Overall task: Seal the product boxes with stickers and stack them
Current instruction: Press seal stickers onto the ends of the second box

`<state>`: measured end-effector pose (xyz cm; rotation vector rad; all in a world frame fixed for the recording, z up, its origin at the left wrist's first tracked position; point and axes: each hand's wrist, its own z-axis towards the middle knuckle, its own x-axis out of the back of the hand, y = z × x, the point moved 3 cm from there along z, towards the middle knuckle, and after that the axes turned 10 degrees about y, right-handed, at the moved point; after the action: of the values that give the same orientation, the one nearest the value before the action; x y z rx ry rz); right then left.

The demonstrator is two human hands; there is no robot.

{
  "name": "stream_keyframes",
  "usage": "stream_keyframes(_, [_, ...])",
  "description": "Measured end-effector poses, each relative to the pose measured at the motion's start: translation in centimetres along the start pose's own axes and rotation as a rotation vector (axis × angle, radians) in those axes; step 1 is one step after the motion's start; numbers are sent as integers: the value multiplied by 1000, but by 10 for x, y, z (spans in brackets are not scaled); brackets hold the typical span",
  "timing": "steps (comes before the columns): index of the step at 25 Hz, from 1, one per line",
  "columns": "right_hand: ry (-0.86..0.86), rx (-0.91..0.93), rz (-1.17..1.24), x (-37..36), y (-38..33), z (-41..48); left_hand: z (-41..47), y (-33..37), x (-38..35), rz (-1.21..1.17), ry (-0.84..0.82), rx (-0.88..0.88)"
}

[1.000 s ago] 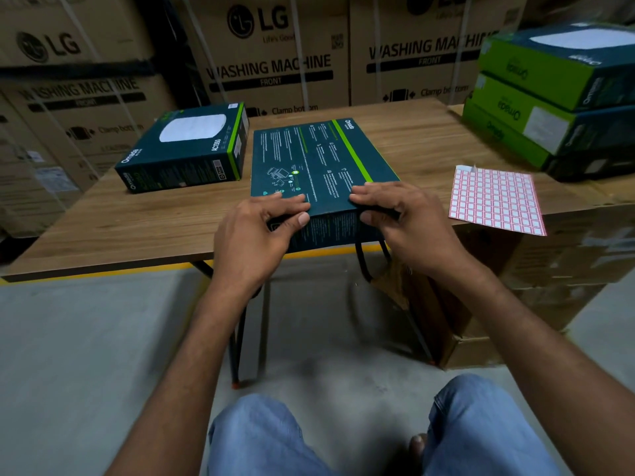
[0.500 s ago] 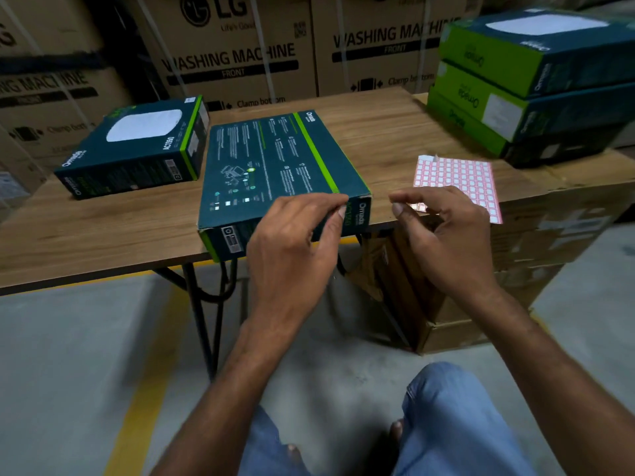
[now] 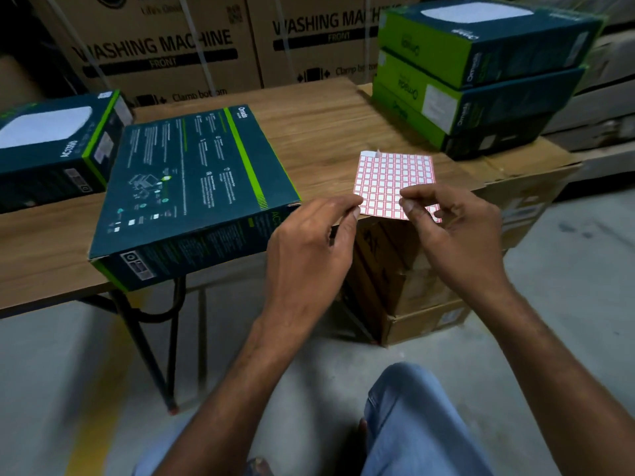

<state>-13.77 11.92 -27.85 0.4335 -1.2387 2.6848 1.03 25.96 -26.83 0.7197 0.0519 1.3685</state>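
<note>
Hands meet at the near edge of the sticker sheet (image 3: pixel 391 176) on the wooden table (image 3: pixel 319 132), left hand (image 3: pixel 309 245) pinching its corner, right hand (image 3: pixel 450 231) with fingertips pinched on the sheet, just right of the dark product box (image 3: pixel 192 187) lying flat.

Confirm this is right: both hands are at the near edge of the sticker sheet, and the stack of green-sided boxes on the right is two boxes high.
One thing is off: the stack of green-sided boxes is three boxes high, not two, as the head view shows. The rest holds: the left hand and the right hand are both at the near edge of the sticker sheet.
</note>
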Motion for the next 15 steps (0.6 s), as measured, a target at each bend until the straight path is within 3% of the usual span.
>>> stream_keyframes(5, [6,-46,-91,13,28,15,0,-8,-31,2,-52,69])
stream_keyframes(15, [-218,60,-184,-19,38,84,37,-22,-79,51,-137,145])
